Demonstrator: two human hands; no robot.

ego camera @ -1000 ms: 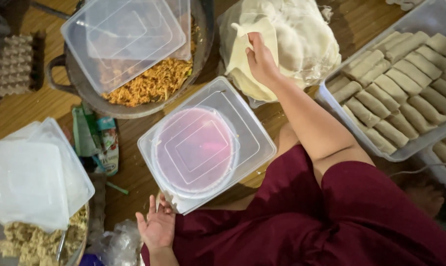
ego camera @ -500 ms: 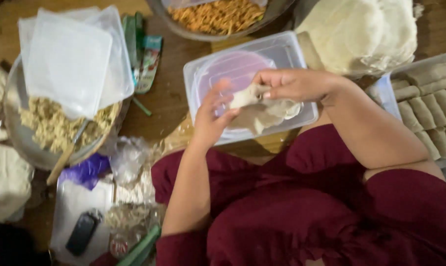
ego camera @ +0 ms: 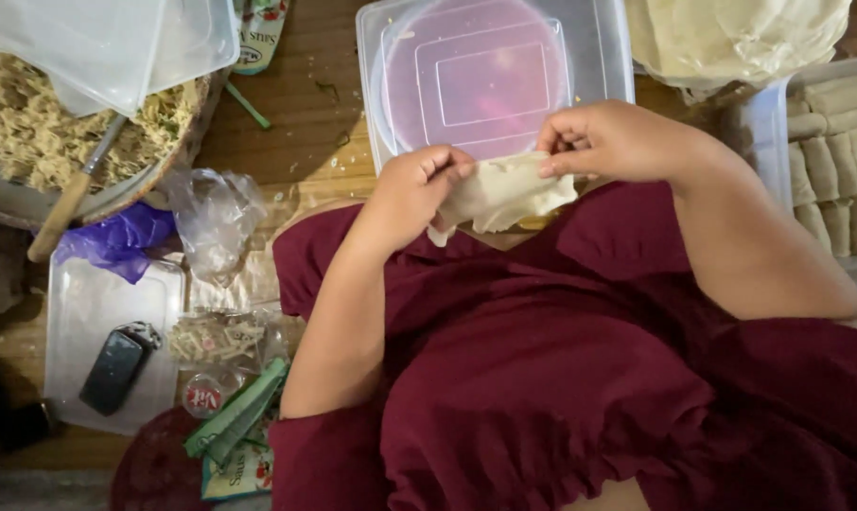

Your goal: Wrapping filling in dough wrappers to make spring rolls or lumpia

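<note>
1. A seated person in a dark red garment holds a thin, pale wrapper sheet (ego camera: 504,194) stretched between both hands, just above the lap and at the near edge of a clear plastic container lid (ego camera: 490,76) with a pink disc (ego camera: 476,80) on it.

2. The left hand (ego camera: 414,189) is closed on the sheet's left edge, fingers curled over it; the right hand (ego camera: 613,142) pinches the upper right corner between thumb and fingertips.

3. The sheet hangs slack and creased between the two grips, one lower corner drooping toward the lap.

4. A stack of similar sheets (ego camera: 741,38) lies at upper right, just beyond a tray of finished rolls (ego camera: 840,156) packed side by side.

5. At upper left, a metal bowl of shredded filling (ego camera: 31,142) sits partly under clear lids, a wooden-handled utensil (ego camera: 69,203) resting in it. A dark phone (ego camera: 112,369) lies on a white board on the wooden surface (ego camera: 296,114), near crumpled plastic bags.

6. Judged from the grip, the sheet looks fragile: pulling the hands apart too hard could tear it at the pinched corner, and the drooping corner could fold and stick to itself or catch on the clothing.
</note>
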